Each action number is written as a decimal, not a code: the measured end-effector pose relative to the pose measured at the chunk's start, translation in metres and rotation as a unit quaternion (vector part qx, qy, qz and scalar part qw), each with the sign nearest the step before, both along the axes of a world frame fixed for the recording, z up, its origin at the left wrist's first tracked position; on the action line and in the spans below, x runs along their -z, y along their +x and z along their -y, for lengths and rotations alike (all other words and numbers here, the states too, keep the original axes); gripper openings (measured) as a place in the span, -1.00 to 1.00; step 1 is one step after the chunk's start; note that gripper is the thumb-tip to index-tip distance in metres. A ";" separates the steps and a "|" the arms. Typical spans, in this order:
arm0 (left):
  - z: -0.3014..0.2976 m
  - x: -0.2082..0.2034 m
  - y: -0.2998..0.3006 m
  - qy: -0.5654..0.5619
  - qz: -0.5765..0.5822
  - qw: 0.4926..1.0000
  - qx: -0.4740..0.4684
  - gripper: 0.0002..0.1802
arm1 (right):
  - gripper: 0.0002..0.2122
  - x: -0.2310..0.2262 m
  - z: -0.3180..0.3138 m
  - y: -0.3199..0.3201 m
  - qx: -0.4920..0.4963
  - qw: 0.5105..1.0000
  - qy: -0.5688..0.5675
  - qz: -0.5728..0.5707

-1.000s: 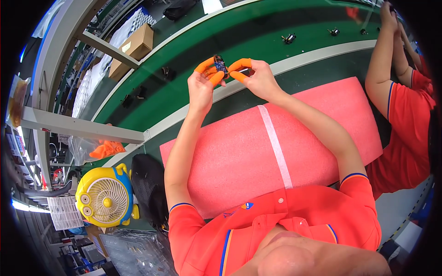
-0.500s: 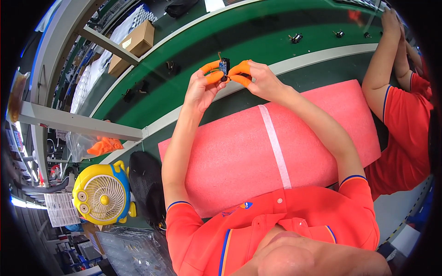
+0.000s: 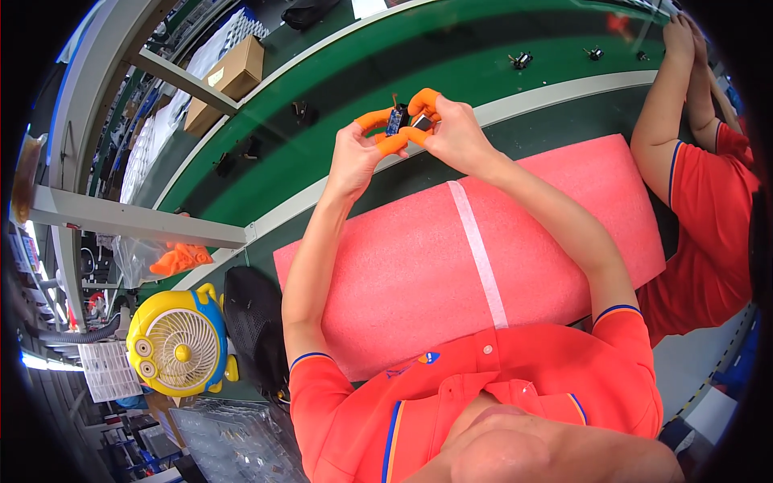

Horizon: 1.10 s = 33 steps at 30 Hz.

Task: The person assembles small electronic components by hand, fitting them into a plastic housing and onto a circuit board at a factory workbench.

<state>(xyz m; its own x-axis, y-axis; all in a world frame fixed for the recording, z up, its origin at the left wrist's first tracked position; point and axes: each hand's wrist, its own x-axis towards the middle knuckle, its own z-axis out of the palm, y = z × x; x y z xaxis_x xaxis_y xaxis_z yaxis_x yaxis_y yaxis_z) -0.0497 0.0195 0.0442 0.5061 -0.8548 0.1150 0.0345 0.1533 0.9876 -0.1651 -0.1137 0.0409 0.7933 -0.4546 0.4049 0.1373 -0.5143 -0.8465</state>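
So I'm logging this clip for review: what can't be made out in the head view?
- Small blue part: too small to identify; orange-capped fingertips of left hand and right hand cover its edges.
- Small dark pieces on the green belt: too tiny to tell their kind.
- Co-worker's hands: cut off at the picture's rim, their grip unseen.
- Cardboard box: contents hidden.

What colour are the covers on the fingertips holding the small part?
Orange, on both the left hand and right hand; the head view shows this.
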 end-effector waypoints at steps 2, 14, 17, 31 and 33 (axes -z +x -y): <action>0.001 0.000 -0.002 0.015 0.044 0.999 -0.004 -0.64 | -0.81 -0.004 -0.001 -0.002 -0.031 0.999 0.023 -0.015; 0.006 0.019 -0.003 0.013 0.250 0.947 -0.200 -0.56 | -0.78 0.023 0.005 0.004 0.022 0.954 -0.279 0.110; 0.007 0.022 -0.005 0.018 0.273 0.940 -0.206 -0.56 | -0.79 0.026 0.004 0.004 0.035 0.925 -0.349 0.143; 0.012 0.038 -0.002 0.005 0.212 0.969 -0.125 -0.52 | -0.85 0.031 0.017 0.002 -0.034 0.859 -0.479 0.178; 0.013 0.038 -0.002 -0.017 0.224 0.967 -0.124 -0.52 | -0.85 0.029 0.018 0.001 -0.027 0.856 -0.483 0.185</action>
